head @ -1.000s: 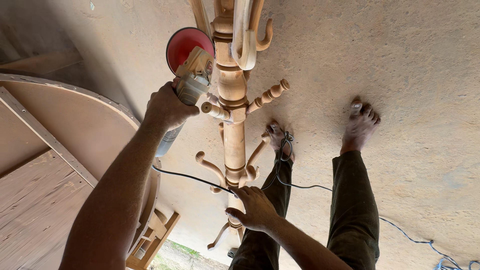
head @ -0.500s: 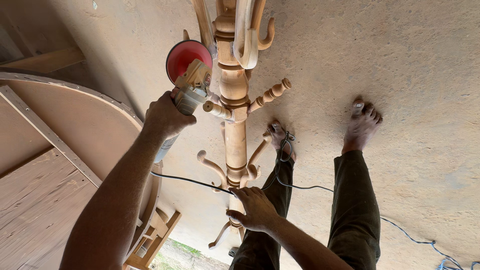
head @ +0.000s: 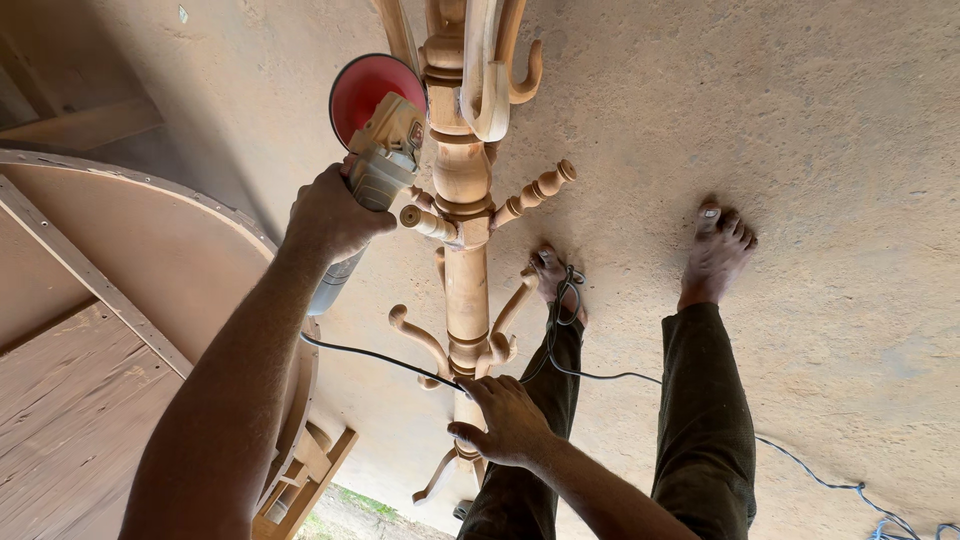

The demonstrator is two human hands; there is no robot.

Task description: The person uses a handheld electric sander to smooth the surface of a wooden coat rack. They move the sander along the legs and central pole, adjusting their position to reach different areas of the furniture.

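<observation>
A turned wooden coat stand [head: 466,290] with curved hooks and pegs runs up the middle of the view. My left hand [head: 330,215] grips a yellow-grey disc sander [head: 385,150]. Its red disc [head: 372,92] sits just left of the post, near a short peg [head: 428,222]. Lower down, my right hand [head: 505,420] is wrapped around the post, among the curved hooks. The sander's black cord [head: 385,357] passes under that hand.
My two bare feet [head: 718,250] stand on the rough earthen floor [head: 820,150], the cord looped around the left one [head: 553,280]. A large round wooden tabletop [head: 140,260] with plank bracing leans at the left. More cable [head: 840,485] trails at the lower right.
The sander and my left hand dipped slightly along the post, then came back up a little. My right hand has kept its grip on the post.
</observation>
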